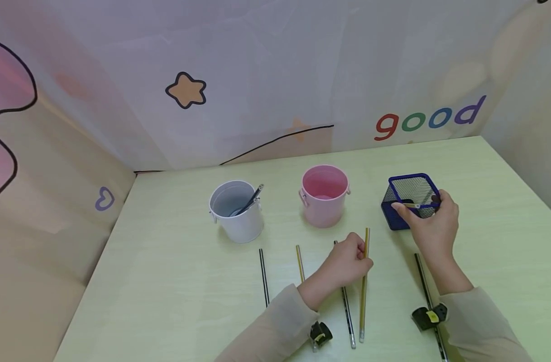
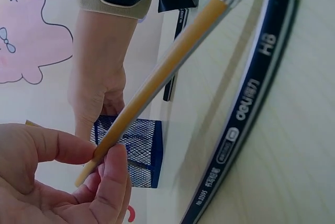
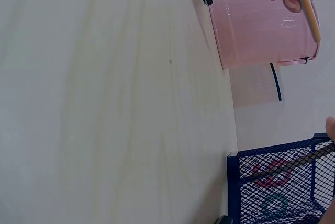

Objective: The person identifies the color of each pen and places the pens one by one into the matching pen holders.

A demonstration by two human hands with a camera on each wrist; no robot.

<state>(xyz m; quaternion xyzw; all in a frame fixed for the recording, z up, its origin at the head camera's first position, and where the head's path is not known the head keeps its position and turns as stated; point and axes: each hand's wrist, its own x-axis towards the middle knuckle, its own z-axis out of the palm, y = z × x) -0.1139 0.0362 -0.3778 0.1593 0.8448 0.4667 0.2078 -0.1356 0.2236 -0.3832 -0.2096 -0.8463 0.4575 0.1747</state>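
Note:
My left hand (image 1: 343, 264) pinches a yellow pencil (image 2: 138, 101) between thumb and fingers; in the left wrist view its metal-banded end points up and away. Beneath that hand lies a dark pencil (image 1: 348, 319) marked HB. At the right, my right hand (image 1: 436, 234) grips a blue mesh pen holder (image 1: 392, 218) near its rim, thumb and fingers spread across the near side. Inside the holder a pencil (image 3: 293, 164) shows through the mesh; the right hand partly hides it. Between the holder and the white bucket stands a pink bucket (image 1: 324, 213).
A white bucket (image 1: 241, 226) with a dark pencil (image 1: 251, 200) leaning in it stands left of centre. Another yellow pencil (image 1: 300, 262), a dark pencil (image 1: 263, 276) and a further dark pencil (image 1: 422, 276) lie on the table (image 1: 175, 281). A printed backdrop (image 1: 266, 75) rises behind.

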